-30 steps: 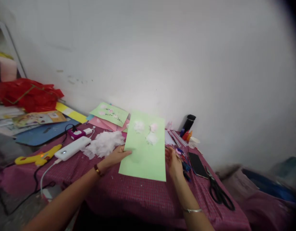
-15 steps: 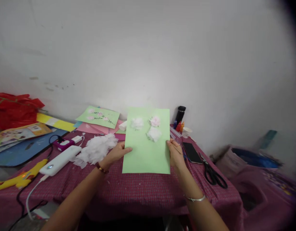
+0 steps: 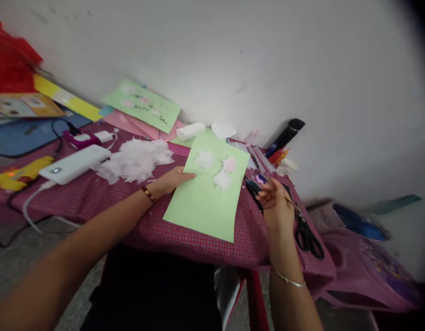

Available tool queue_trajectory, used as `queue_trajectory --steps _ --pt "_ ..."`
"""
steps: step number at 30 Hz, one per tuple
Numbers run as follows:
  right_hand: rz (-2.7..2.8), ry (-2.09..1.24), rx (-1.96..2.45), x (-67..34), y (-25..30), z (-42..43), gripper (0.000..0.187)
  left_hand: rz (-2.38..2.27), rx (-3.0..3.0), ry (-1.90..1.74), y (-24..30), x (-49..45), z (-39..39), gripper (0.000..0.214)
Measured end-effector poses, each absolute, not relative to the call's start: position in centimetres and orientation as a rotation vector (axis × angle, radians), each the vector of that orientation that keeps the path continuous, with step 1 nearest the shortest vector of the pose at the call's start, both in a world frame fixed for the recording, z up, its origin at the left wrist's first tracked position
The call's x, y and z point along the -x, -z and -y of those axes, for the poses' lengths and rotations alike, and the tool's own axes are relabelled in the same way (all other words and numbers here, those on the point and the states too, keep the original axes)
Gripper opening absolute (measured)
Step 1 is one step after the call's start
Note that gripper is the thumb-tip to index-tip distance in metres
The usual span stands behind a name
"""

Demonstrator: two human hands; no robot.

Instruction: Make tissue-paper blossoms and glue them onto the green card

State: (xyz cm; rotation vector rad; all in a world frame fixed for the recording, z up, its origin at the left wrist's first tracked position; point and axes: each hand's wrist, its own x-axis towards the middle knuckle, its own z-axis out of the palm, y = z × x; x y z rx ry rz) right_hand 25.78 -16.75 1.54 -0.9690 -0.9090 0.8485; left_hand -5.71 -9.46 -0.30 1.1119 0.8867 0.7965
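Note:
My left hand (image 3: 174,180) grips the left edge of a light green sheet of paper (image 3: 205,207), thumb on top. White and pink petal flowers (image 3: 222,179) with faint dark marks around them sit on the sheet's upper half. To the right of the paper, my right hand (image 3: 278,202) is raised over the table with its fingers curled. A thin stick, apparently a paintbrush (image 3: 289,201), lies in its grip; its tip is blurred. Left of the sheet is a pile of white petals (image 3: 136,158).
A second green flower sheet (image 3: 143,105) leans at the back over pink paper. A white power bank (image 3: 74,164) and yellow glue gun (image 3: 22,174) lie left. Black scissors (image 3: 309,239), a black bottle (image 3: 284,135) and small paint bottles (image 3: 279,157) are on the right.
My right hand has let go of the sheet's right edge and moved right with the paintbrush. The sheet is lower and tilted, still in my left hand. The view has tipped downward and rotated.

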Motion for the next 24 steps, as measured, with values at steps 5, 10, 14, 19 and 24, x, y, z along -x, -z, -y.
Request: queue_trajectory --steps 5,10,14,19,24 --pt "1.277 -0.839 1.005 -24.6 -3.1 14.9 0.033 -1.051 -1.145 -0.754 -0.3 4.8 9.8 0.035" --pt "1.443 -0.845 1.114 -23.4 -3.6 12.9 0.011 -1.236 -1.131 -0.685 -1.2 4.1 10.2 0.037" --pt "1.494 -0.947 1.207 -24.0 -2.9 11.4 0.008 -1.322 -1.141 -0.601 -1.0 4.1 10.0 0.035" --pt "1.497 -0.985 1.315 -24.5 -1.1 10.7 0.010 -1.341 -1.202 -0.581 -0.3 4.5 10.3 0.030" --pt "1.535 -1.044 1.260 -24.3 -0.3 10.4 0.012 -1.422 -1.643 -0.702 0.2 4.9 10.8 0.018"
